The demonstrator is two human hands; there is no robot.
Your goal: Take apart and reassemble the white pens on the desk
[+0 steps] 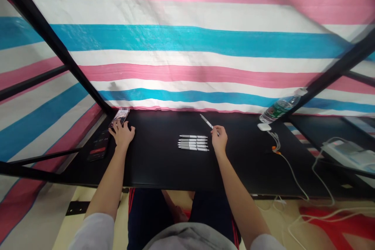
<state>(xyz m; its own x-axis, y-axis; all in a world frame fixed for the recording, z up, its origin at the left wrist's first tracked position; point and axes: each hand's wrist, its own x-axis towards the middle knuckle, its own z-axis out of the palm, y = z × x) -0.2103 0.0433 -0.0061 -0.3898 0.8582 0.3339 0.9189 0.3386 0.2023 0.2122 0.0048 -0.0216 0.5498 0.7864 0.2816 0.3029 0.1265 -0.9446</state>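
Observation:
My right hand (219,139) grips a white pen (206,120) near one end, its other end pointing up and to the left above the black table (164,172). Several matching white and grey pens (193,143) lie side by side in a row to the left of that hand. At the left, my left hand (122,133) has its fingers spread, with the fingertips over the lower part of a phone (120,116) whose screen is lit. Whether they press on the screen I cannot tell. A second phone (99,145), showing a timer and a red bar, lies just below and left.
A clear water bottle (281,107) stands tilted in view at the back right, near a frame post. In front of it sit a white charger (264,126) and white cables (293,175) running to the table's front edge. Striped sheeting (187,43) hangs behind the table.

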